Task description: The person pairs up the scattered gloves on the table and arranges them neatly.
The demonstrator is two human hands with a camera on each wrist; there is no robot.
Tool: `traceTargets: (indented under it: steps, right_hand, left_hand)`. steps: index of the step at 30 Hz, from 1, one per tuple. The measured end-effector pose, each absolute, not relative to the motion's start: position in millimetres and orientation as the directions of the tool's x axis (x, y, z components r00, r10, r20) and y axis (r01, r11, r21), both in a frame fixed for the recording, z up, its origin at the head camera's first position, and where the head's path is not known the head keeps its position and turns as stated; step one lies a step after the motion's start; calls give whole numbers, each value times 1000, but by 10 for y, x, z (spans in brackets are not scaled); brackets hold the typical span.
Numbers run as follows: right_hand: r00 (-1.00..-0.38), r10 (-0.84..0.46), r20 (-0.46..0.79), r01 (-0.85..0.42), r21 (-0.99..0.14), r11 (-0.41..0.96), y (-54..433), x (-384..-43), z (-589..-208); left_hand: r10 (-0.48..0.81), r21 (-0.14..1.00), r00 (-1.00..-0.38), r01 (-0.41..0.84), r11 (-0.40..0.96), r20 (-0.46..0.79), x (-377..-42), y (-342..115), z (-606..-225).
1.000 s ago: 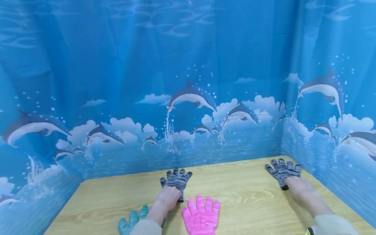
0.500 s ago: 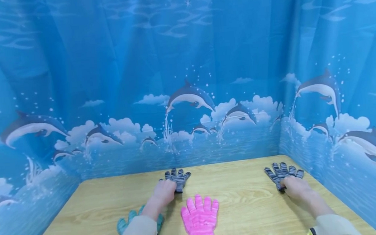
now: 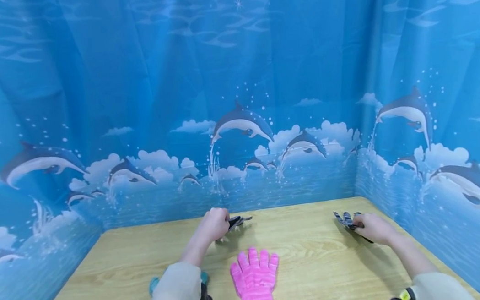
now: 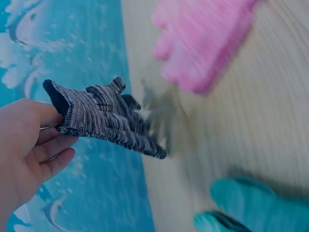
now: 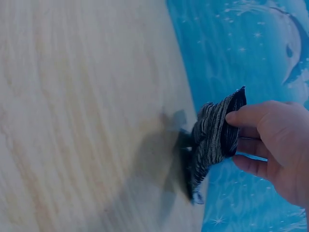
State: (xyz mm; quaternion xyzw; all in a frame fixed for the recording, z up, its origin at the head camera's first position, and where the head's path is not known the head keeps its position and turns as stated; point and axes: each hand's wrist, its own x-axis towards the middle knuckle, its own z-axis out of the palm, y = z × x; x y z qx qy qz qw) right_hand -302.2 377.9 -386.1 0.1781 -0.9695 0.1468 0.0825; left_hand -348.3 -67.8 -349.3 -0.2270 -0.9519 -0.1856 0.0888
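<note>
My left hand pinches a grey-and-black striped knit glove by its dark cuff, near the table's back edge. In the left wrist view the glove's fingers slant down toward the tabletop and throw a shadow there. At the back right, my right hand grips a matching striped knit glove by the cuff, thumb on one side and fingers on the other. This glove's fingers hang folded and bunched in the right wrist view.
A pink glove lies flat at the front middle of the wooden table. The teal glove at the left is mostly hidden behind my left sleeve in the head view. A blue dolphin-print curtain borders the table.
Both striped gloves have gone from lying flat on the table to being lifted by their cuffs. My left hand has risen toward the back; my right hand has also come up slightly.
</note>
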Motion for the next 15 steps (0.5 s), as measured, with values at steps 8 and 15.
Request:
traceTargets:
  steps: [8, 15]
  right_hand:
    - [-920, -256, 298, -344, -298, 890, 3764, -2908, -3665]
    - [-916, -206, 343, -314, -296, 902, 3778, -2809, -3556]
  left_hand:
    - [328, 479, -904, 425, 768, 275, -3448, -365, -3247]
    - [345, 434, -869, 480, 762, 355, -3311, 43, -3154]
